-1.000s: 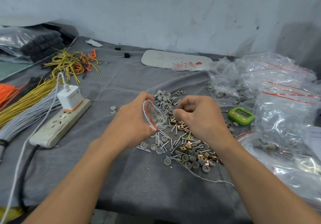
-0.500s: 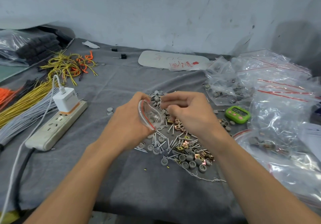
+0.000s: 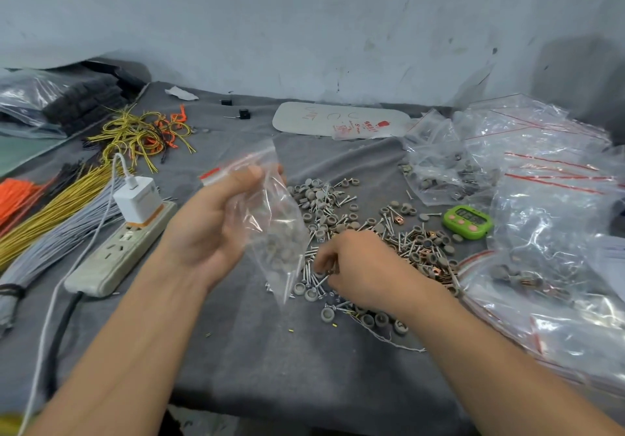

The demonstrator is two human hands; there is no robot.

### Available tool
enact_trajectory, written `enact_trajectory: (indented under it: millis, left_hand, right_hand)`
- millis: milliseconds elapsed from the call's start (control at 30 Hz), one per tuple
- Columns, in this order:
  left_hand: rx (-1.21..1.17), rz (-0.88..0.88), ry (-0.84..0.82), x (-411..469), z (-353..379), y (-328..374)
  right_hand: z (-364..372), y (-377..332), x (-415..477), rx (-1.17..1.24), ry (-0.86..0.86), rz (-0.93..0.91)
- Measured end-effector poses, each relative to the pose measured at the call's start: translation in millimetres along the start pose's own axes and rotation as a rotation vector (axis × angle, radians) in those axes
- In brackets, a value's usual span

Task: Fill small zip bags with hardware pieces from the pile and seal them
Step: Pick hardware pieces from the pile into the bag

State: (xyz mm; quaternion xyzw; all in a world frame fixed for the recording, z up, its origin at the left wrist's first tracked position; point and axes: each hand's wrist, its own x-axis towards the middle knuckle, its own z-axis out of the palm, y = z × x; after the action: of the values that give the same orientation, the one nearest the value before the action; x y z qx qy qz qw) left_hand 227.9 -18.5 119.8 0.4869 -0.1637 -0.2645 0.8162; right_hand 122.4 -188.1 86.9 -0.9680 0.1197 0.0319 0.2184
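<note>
In the middle of the frame the left hand (image 3: 211, 232) is grasping a small clear zip bag (image 3: 275, 232): the thumb and the fingers are closing around its upper part, just under the red zip strip (image 3: 212, 174). The bag is hanging in the air above the left edge of the pile, its mouth is pointing to the upper left, and some grey round pieces are lying in its lower half.

A little lower and to the right, the right hand (image 3: 360, 268) is reaching down into the pile of hardware (image 3: 324, 199), palm down. Its fingers (image 3: 323, 261) are curling onto screws and grey caps; I cannot tell if they are already gripping a piece or only touching. The pile is spreading over the grey cloth of the table (image 3: 270, 368), from the centre toward the right, and is mixing grey caps, screws and copper-coloured clips.

At the left, a white charger (image 3: 137, 199) is sitting in a power strip (image 3: 115, 259). Bundles of yellow wires (image 3: 50, 212) and grey wires (image 3: 50, 249) are lying beside it. At the right, a green timer (image 3: 468, 221) is lying near the pile, and large clear bags (image 3: 548, 205) are filling the right side.
</note>
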Motion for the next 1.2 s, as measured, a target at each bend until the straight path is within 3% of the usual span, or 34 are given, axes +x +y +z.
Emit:
enact_trajectory:
  millis: [200, 300, 567, 800, 1100, 1200]
  left_hand:
    - [-0.402, -0.117, -0.068, -0.8, -7.2, 5.9]
    - [-0.488, -0.137, -0.058, -0.5, -8.9, 6.1]
    - [-0.570, -0.165, -0.001, 1.9, -10.8, 7.0]
    - [-0.578, -0.205, 0.117, 4.8, -8.7, 7.9]
    - [-0.614, -0.196, 0.318, 14.9, -12.9, 2.5]
    - [-0.639, -0.165, 0.335, 13.1, -9.5, 3.5]
  right_hand:
    - [-1.7, 6.3, 2.8, -0.081, 0.012, 0.066]
    - [-2.6, 6.4, 2.7, -0.101, -0.018, 0.066]
    - [-11.4, 11.2, -4.7, -0.145, -0.102, 0.041]
    - [-10.2, 13.1, -3.7, -0.125, -0.072, 0.065]
    - [-13.4, 10.2, -4.0, -0.087, 0.057, 0.074]
    - [-15.6, 5.7, -5.0, 0.060, 0.131, 0.097]
